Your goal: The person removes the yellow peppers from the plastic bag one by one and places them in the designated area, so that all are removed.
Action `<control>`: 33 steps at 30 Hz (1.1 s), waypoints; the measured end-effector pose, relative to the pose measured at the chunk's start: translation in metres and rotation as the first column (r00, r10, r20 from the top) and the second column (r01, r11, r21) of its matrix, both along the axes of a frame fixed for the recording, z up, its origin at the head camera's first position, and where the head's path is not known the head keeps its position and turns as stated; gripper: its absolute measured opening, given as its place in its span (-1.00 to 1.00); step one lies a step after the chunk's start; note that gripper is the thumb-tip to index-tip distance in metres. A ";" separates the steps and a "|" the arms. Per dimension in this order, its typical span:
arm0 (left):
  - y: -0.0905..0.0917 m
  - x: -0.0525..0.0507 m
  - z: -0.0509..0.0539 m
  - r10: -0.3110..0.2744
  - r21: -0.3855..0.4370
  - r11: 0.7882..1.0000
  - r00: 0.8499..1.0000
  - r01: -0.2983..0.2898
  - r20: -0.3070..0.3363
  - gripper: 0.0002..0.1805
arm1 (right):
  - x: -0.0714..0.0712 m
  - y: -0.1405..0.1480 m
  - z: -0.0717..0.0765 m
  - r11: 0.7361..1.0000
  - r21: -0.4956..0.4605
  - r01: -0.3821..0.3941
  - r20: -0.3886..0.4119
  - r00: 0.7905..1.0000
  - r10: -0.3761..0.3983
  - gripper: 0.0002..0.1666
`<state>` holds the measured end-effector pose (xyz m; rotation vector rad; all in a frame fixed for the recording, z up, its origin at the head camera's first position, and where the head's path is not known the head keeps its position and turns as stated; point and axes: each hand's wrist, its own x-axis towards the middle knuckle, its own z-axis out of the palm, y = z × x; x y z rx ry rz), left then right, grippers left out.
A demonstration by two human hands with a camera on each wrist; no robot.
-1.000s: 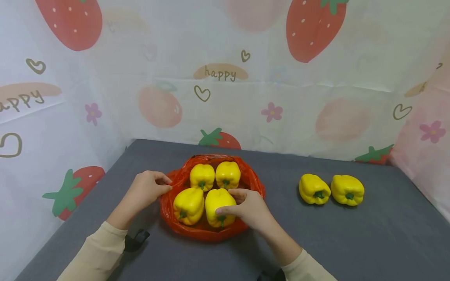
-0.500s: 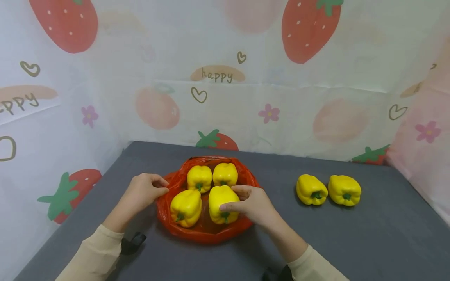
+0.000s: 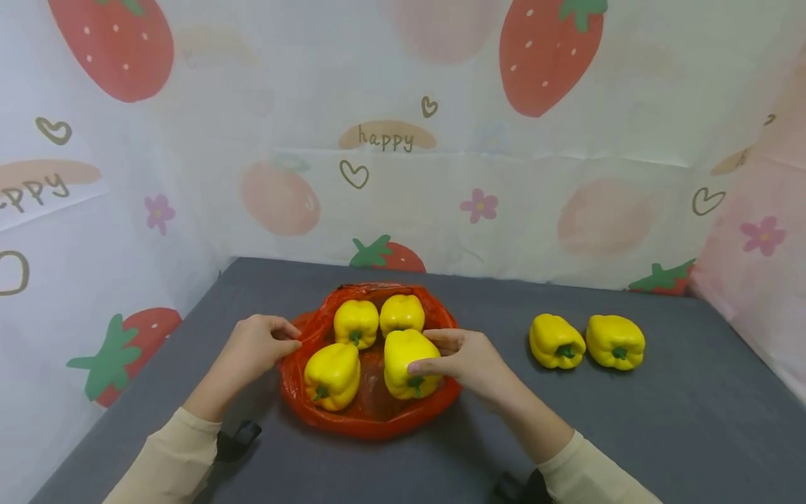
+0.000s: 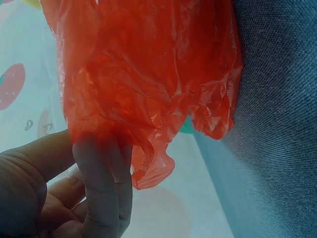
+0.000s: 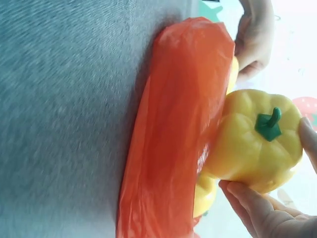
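Observation:
A red plastic bag point(image 3: 378, 428) lies with its mouth spread around several yellow peppers. My left hand point(image 3: 255, 350) pinches the bag's left rim; in the left wrist view the fingers of that hand point(image 4: 99, 183) grip the thin red plastic point(image 4: 138, 64). On the right side of the bag, my right hand point(image 3: 472, 364) holds a yellow pepper point(image 3: 403, 357) between thumb and fingers. The right wrist view shows this pepper point(image 5: 255, 144) above the bag's rim point(image 5: 178, 114), with the right hand point(image 5: 277, 213) around it. Another pepper point(image 3: 332, 378) sits at the front left inside.
Two yellow peppers point(image 3: 557, 341) point(image 3: 615, 341) lie side by side on the grey table point(image 3: 661, 427), right of the bag. Behind the table hangs a white cloth point(image 3: 529, 168) printed with strawberries.
The pepper in my right hand has moved right and slightly up, away from the front left pepper. My left hand keeps its pinch on the bag's rim. The head view has shifted slightly.

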<state>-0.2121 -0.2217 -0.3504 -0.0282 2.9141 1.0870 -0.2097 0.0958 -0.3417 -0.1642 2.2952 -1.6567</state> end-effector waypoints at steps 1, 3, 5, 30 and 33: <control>0.000 0.000 0.000 0.000 -0.001 1.000 1.000 0.000 0.000 -0.77 | 0.000 0.002 0.000 1.000 0.003 -0.001 0.002 1.000 0.001 -0.19; -0.001 0.000 -0.001 0.000 0.001 1.000 1.000 0.000 -0.002 -0.77 | 0.000 0.006 0.001 1.000 0.013 -0.001 0.004 1.000 0.001 -0.19; -0.001 0.001 -0.001 0.001 0.008 1.000 1.000 -0.001 -0.004 -0.77 | -0.001 0.011 0.002 1.000 0.028 0.001 0.002 1.000 -0.001 -0.19; -0.001 0.000 0.002 -0.013 0.005 1.000 1.000 0.013 -0.023 -0.76 | -0.002 0.044 0.019 0.998 0.049 -0.033 -0.033 0.999 0.035 -0.11; -0.001 0.000 0.002 -0.013 0.006 1.000 1.000 0.013 -0.024 -0.76 | -0.003 0.051 0.020 0.997 0.069 -0.027 -0.038 0.999 0.029 -0.10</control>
